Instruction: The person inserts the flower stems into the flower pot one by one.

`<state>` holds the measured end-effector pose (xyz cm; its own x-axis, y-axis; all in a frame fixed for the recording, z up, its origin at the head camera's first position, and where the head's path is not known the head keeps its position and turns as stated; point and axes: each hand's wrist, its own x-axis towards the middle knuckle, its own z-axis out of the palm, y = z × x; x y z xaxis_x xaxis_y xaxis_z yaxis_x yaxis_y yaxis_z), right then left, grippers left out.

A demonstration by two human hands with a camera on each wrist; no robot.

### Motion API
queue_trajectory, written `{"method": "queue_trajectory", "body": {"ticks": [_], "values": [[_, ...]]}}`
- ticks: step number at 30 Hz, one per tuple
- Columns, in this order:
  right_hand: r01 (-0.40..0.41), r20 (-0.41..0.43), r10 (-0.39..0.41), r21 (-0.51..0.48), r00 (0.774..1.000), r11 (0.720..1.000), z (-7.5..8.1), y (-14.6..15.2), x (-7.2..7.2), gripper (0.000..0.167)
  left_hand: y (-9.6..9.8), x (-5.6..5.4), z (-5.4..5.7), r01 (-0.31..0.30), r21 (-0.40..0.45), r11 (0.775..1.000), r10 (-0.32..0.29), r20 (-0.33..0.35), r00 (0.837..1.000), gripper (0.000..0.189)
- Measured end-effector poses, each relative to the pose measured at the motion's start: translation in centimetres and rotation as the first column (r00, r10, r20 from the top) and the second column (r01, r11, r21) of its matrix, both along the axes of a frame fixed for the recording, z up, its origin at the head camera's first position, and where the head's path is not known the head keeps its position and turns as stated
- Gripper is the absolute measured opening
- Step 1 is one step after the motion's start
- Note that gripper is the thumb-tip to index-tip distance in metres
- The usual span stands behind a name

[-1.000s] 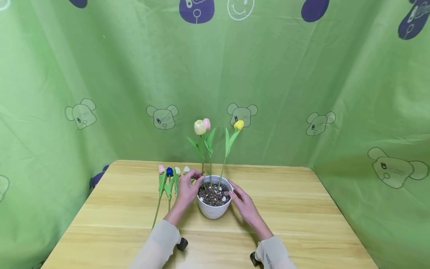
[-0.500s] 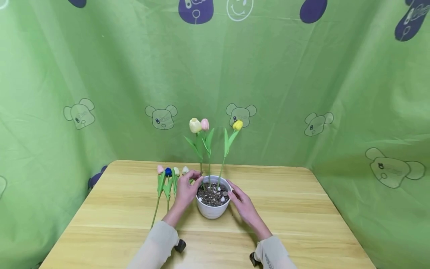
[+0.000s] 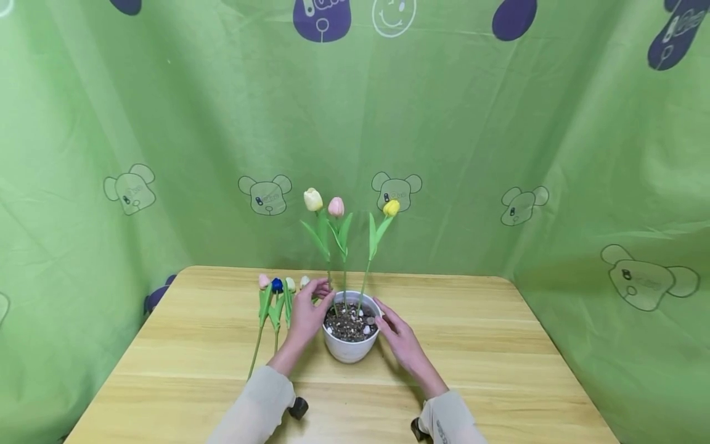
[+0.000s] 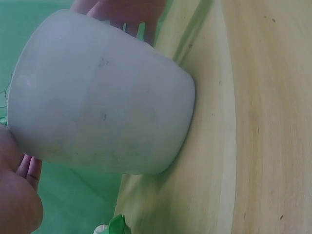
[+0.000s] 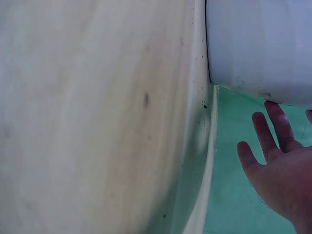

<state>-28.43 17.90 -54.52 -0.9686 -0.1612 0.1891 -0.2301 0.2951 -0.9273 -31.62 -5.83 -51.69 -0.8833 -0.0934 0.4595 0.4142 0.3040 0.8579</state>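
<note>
A white pot [image 3: 349, 353] of dark soil [image 3: 348, 327] stands upright on the table, with three tulips rising from it. My left hand [image 3: 305, 314] is at its left rim, thumb and fingers pinching the lower stem of the cream tulip [image 3: 313, 200], which leans left. The pink tulip [image 3: 336, 207] stands in the middle, and the yellow tulip [image 3: 391, 208] leans right. Against the pot's right side rests my right hand [image 3: 403, 339], its fingers extended; the right wrist view shows these fingers [image 5: 279, 122] spread along the pot wall [image 5: 258, 44].
Several loose tulips lie left of the pot, among them a pink one [image 3: 264, 281] and a blue one [image 3: 277, 285], partly behind the left hand. The wooden table [image 3: 488, 357] ends at a green patterned curtain [image 3: 460, 123].
The cream tulip's head has swung left, away from the pink tulip, and now stands apart from it. Both hands have stayed at the pot in nearly the same places.
</note>
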Motion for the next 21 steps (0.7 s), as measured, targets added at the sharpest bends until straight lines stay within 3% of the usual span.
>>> {"method": "queue_trajectory", "body": {"ticks": [10, 21], "values": [[-0.001, -0.008, 0.001, -0.014, 1.0, 1.0, -0.08, -0.07, 0.02, 0.05, 0.09, -0.07, 0.05, -0.001, 0.039, 0.999, 0.0, 0.045, 0.999, 0.037], [0.015, -0.009, -0.015, 0.009, 1.0, 1.0, -0.06, -0.06, 0.09, 0.049, 0.07, -0.11, -0.26, 0.015, 0.064, 0.998, -0.018, 0.049, 0.999, 0.037]]}}
